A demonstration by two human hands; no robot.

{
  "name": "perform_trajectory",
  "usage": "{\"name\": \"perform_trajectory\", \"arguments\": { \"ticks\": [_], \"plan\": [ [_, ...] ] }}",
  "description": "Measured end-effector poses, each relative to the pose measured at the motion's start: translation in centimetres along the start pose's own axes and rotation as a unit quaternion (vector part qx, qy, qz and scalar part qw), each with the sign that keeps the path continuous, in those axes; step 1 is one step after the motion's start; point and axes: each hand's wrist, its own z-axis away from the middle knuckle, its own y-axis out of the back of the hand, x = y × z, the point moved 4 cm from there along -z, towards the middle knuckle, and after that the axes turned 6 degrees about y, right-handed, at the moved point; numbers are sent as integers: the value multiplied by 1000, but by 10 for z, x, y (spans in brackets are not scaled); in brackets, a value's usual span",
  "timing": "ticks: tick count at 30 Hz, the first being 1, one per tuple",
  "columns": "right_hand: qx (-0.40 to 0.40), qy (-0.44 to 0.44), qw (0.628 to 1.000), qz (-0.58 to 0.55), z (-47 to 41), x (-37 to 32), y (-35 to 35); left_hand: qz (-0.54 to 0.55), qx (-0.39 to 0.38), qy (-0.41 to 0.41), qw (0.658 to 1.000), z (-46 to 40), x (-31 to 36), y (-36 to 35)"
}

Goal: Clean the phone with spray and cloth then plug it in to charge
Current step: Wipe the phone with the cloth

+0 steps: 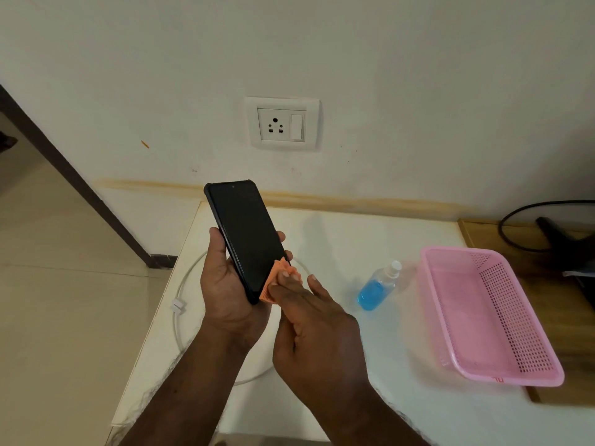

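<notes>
Phone point(246, 235), tilted above the worktop point(325, 233), cradled in left hand point(225, 284) with fingers curled round its edges. Cloth point(277, 280) pressed on the screen's lower corner by straight fingers of right hand point(317, 329). Best wiped in 1 direction, lightly (spray bottle point(380, 286) lying near).

You won't find any text you can read here. The basket point(489, 317) has a small red mark on its near rim, too small to make out, and the bottle point(380, 286) shows no readable label.
</notes>
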Motion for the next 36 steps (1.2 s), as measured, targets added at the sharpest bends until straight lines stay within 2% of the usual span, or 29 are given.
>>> {"name": "perform_trajectory", "arguments": {
  "ticks": [11,14,19,22,27,30,36],
  "plan": [
    [-126,58,989,40,-5,-26,3,-12,-10,51,999,1,-4,-1],
    [-103,81,989,61,-8,-26,4,-10,-9,69,998,3,-4,-4],
    [-38,120,991,-44,2,-14,-2,-8,-13,87,996,3,-4,-6],
    [-40,92,986,-133,3,-9,-5,-14,-23,98,995,5,-6,-7],
    [-46,29,979,-196,-6,-3,-5,-51,-21,81,995,8,-17,-10],
    [26,-1,976,-218,-13,0,-2,-94,-18,81,992,10,-26,-12],
    [30,44,971,-235,-13,26,5,-153,-42,51,986,14,-31,-19]
  ]
}}
